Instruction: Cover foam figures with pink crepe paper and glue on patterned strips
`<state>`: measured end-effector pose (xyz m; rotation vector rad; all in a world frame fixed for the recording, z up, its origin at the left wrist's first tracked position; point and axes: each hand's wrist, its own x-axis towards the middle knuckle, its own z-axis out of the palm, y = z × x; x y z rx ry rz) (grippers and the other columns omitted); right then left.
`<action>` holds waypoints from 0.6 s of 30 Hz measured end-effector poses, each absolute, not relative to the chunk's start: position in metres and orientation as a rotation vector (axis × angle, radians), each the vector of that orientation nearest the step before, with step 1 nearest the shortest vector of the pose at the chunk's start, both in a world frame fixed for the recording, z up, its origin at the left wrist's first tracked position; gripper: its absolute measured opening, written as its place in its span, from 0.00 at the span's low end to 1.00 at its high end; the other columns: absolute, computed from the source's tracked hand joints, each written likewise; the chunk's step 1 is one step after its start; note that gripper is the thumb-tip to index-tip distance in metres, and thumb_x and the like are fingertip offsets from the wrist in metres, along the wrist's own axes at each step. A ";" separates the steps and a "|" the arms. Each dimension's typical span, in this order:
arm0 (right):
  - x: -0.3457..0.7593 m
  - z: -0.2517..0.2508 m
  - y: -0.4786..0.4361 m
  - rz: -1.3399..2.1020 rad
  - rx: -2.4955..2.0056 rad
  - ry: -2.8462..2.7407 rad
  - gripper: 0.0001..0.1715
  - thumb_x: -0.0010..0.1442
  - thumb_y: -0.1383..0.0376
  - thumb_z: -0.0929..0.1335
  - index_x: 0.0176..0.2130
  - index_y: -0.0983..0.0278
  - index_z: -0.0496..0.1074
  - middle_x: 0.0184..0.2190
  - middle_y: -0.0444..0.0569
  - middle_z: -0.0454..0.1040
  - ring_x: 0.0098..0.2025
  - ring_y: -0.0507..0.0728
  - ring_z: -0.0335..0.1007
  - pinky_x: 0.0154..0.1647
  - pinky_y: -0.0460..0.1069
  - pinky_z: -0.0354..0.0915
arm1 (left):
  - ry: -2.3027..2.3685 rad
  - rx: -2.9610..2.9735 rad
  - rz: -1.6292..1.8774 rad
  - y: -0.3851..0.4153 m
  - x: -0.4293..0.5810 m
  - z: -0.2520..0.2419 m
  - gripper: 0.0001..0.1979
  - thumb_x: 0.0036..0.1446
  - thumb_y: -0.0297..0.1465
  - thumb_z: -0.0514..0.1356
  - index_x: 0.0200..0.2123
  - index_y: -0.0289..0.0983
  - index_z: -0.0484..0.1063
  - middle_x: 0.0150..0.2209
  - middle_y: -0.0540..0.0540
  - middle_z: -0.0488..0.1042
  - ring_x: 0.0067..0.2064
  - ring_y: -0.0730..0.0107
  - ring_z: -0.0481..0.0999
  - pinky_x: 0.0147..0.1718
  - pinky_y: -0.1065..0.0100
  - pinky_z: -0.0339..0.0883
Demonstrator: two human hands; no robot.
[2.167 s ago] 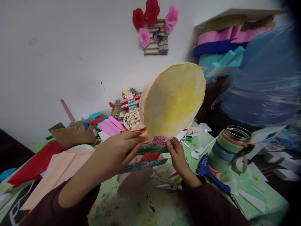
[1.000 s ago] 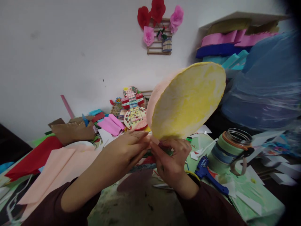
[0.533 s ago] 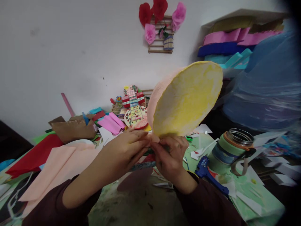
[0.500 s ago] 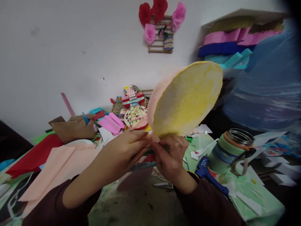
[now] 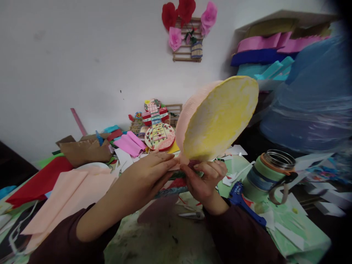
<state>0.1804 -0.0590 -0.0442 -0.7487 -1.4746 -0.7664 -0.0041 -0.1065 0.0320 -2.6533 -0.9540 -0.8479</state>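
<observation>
A round craft piece with a yellow-and-white painted face (image 5: 222, 119) and a pale pink crepe-paper side (image 5: 189, 110) is held up, tilted, above the table. At its lower end a narrow pink paper strip (image 5: 182, 160) lies between my hands. My left hand (image 5: 150, 174) presses the strip with its fingers held together. From the other side, my right hand (image 5: 205, 179) pinches at the piece's lower edge, thumb against the strip; its fingertips are partly hidden. Under my hands shows a red, green and blue section (image 5: 176, 183), mostly covered.
A green thermos (image 5: 268, 174) stands at the right beside a blue glue gun (image 5: 244, 205). Scissors (image 5: 191, 215) lie below my hands. Peach paper sheets (image 5: 68, 198) and a cardboard box (image 5: 85, 150) are at the left. A decorated guitar-like craft (image 5: 159, 135) leans at the back.
The round piece has dipped and shifted slightly to the right. My right hand has moved a little right, its fingers looser, and more of the coloured section below shows.
</observation>
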 end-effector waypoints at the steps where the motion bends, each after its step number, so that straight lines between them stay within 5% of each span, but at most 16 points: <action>1: 0.180 -0.044 -0.059 -0.761 -0.729 -1.476 0.07 0.59 0.63 0.70 0.29 0.51 0.76 0.26 0.45 0.64 0.36 0.56 0.59 0.43 0.54 0.54 | -0.964 -2.660 -0.840 -0.106 -0.004 0.031 0.18 0.64 0.26 0.55 0.57 0.39 0.65 0.53 0.41 0.73 0.55 0.64 0.72 0.55 0.57 0.69; 11: 0.185 -0.053 -0.056 -0.524 -0.740 -1.562 0.11 0.60 0.66 0.68 0.42 0.51 0.73 0.39 0.48 0.64 0.44 0.59 0.61 0.47 0.57 0.56 | -0.924 -2.654 -0.812 -0.102 -0.005 0.030 0.15 0.64 0.26 0.54 0.54 0.39 0.69 0.51 0.41 0.74 0.53 0.64 0.74 0.51 0.60 0.72; 18: 0.195 -0.087 -0.030 0.121 -0.957 -1.003 0.32 0.62 0.53 0.64 0.59 0.63 0.54 0.57 0.61 0.55 0.61 0.65 0.52 0.60 0.64 0.53 | -0.930 -2.623 -0.865 -0.105 -0.014 0.027 0.17 0.63 0.24 0.55 0.54 0.39 0.69 0.52 0.42 0.75 0.54 0.62 0.74 0.52 0.58 0.72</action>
